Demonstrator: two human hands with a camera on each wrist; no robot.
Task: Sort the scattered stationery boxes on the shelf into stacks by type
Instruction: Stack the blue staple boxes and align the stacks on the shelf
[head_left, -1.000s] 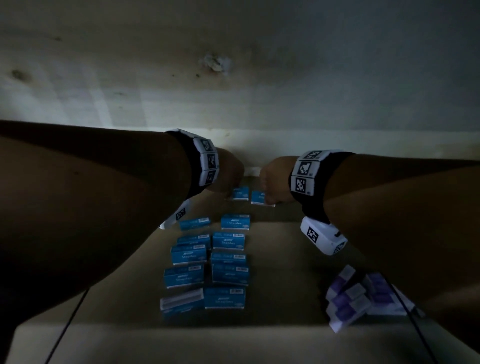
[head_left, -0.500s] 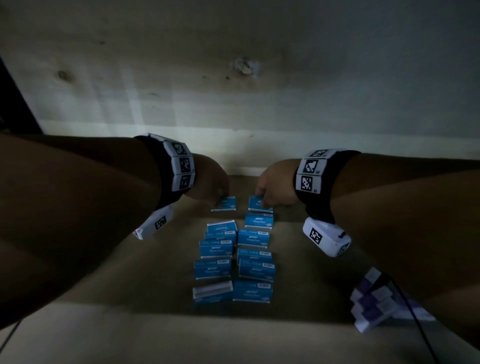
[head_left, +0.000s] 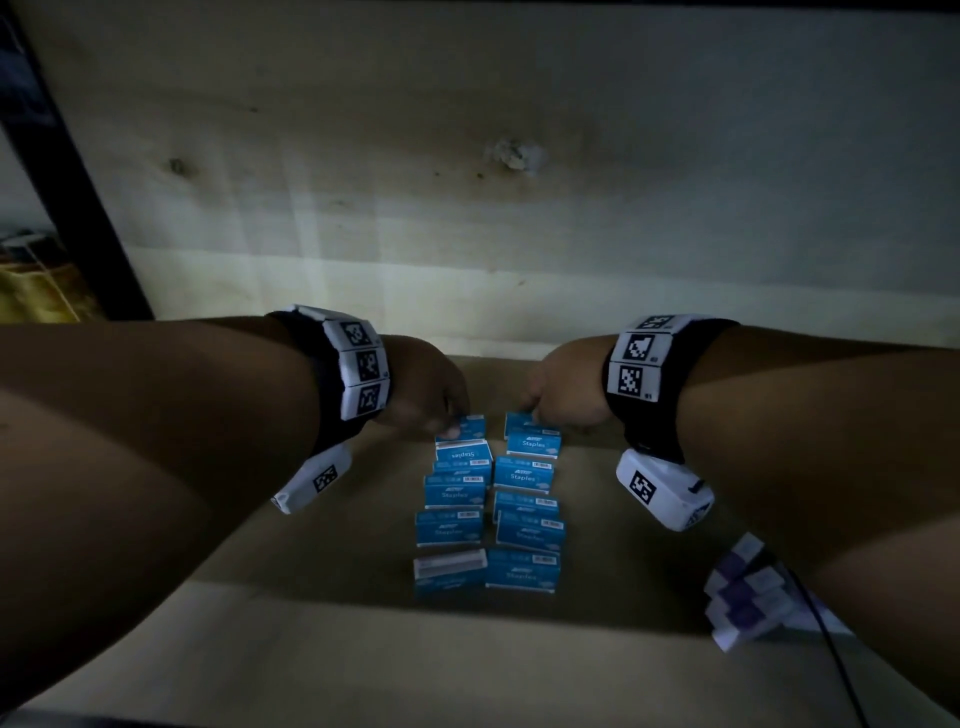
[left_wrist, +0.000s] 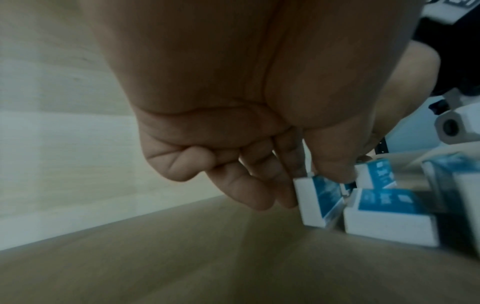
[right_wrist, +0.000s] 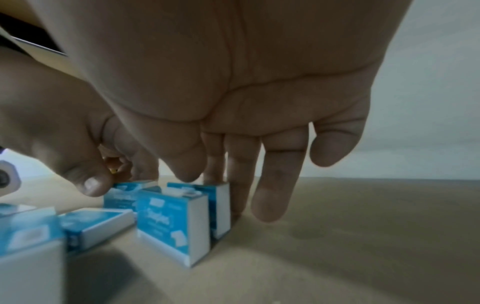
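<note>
**Both hands at the far end of the staple boxes**

While the shelf (head_left: 322, 649) sits in dim light, two rows of blue staple boxes (head_left: 524, 475) run away from the front edge toward the back wall. At the far end, the left hand (head_left: 426, 387) pinches the last box of the left row (left_wrist: 320, 200) between thumb and fingers, its grip closed on the box, which stands tilted on the shelf. Just beside it, the right hand (head_left: 563, 392) holds the last box of the right row (right_wrist: 221, 207), with the thumb at its near top edge and the fingers down behind it. Off to the right, near the shelf's front, lies a loose heap of purple and white boxes (head_left: 748, 597), well apart from the blue ones.
</note>
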